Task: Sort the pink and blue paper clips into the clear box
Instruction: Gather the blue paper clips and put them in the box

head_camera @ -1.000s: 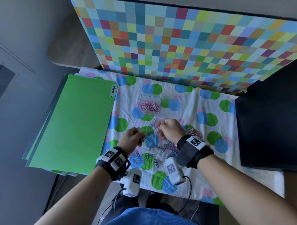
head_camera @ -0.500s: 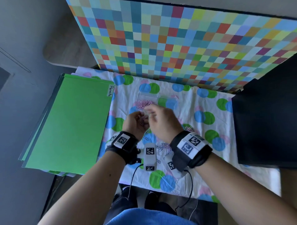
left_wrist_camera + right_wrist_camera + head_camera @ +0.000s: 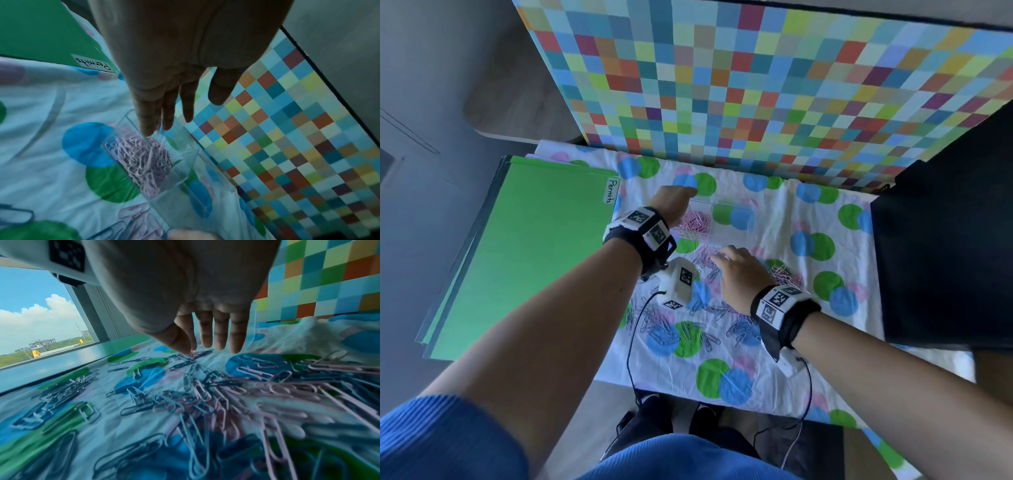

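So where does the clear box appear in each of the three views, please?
Head: the clear box lies above centre, beside the left hand.
Left wrist: clear box at lower centre, under the fingertips.
Right wrist: only a faint clear edge behind the fingers; uncertain.
Shared landmark: the checkered board.

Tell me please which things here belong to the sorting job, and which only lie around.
Job:
- clear box
- pink clips in its left compartment
- loose pink and blue clips on the cloth
- left hand over the box
- right hand at the loose clips

Lying about:
- green folder labelled "Permits"
- dotted cloth
- checkered board
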Demonstrator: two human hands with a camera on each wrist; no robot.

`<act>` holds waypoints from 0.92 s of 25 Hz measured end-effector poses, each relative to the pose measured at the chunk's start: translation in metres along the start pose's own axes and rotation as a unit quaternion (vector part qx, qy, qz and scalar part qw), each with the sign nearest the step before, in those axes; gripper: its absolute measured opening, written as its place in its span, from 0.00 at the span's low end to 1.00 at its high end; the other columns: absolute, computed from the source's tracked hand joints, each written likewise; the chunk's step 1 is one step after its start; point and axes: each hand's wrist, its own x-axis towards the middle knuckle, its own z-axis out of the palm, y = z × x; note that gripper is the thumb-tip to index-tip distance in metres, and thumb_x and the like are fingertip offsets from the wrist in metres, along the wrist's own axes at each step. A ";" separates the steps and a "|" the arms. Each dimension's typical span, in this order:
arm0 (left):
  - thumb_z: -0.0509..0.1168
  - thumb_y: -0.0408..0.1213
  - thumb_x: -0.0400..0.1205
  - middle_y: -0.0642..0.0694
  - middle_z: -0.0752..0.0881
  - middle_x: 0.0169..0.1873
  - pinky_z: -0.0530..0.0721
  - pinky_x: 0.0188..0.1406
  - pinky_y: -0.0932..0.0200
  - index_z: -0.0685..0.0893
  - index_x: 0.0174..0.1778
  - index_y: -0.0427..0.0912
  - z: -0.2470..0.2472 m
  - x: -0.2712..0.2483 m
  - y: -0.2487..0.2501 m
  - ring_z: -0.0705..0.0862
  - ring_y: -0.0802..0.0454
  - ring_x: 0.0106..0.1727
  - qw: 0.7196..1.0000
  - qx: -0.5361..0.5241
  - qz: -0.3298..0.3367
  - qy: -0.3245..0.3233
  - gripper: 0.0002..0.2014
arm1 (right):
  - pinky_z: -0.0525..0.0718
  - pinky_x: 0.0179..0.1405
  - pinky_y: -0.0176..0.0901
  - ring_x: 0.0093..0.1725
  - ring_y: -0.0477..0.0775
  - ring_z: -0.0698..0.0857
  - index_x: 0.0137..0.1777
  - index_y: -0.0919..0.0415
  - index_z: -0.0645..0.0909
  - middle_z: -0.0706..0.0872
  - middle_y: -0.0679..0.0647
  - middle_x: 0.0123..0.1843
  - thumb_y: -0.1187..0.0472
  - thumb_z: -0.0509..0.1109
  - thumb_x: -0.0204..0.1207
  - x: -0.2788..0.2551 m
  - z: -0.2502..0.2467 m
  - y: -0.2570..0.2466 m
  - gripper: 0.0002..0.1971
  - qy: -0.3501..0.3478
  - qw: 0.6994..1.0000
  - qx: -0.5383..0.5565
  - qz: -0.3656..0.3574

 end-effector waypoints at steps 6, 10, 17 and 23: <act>0.60 0.30 0.80 0.47 0.89 0.54 0.81 0.57 0.60 0.89 0.55 0.45 0.005 -0.046 -0.046 0.87 0.49 0.52 0.937 0.187 0.281 0.091 0.14 | 0.71 0.66 0.54 0.68 0.60 0.71 0.74 0.60 0.68 0.71 0.56 0.73 0.62 0.59 0.77 -0.012 0.016 0.006 0.24 0.001 0.998 -0.058 0.012; 0.56 0.29 0.79 0.50 0.75 0.73 0.76 0.69 0.48 0.77 0.70 0.49 0.017 -0.064 -0.103 0.74 0.49 0.71 0.853 0.455 0.251 -0.056 0.24 | 0.67 0.72 0.56 0.74 0.58 0.65 0.78 0.60 0.61 0.63 0.54 0.79 0.64 0.62 0.74 -0.009 0.009 0.007 0.30 -0.006 0.998 -0.058 0.012; 0.58 0.33 0.80 0.52 0.65 0.80 0.66 0.76 0.47 0.65 0.79 0.51 -0.010 -0.076 -0.135 0.64 0.49 0.79 0.805 0.540 0.246 -0.012 0.29 | 0.70 0.61 0.51 0.62 0.56 0.73 0.61 0.56 0.76 0.77 0.51 0.63 0.60 0.62 0.74 -0.022 0.002 0.021 0.15 0.003 0.992 -0.121 0.022; 0.61 0.36 0.80 0.50 0.73 0.75 0.68 0.74 0.45 0.76 0.72 0.52 -0.024 -0.086 -0.142 0.70 0.46 0.75 0.811 0.528 0.250 0.040 0.22 | 0.72 0.57 0.52 0.60 0.58 0.76 0.65 0.56 0.75 0.79 0.54 0.62 0.66 0.62 0.73 -0.017 -0.001 0.019 0.19 0.016 0.995 -0.100 0.011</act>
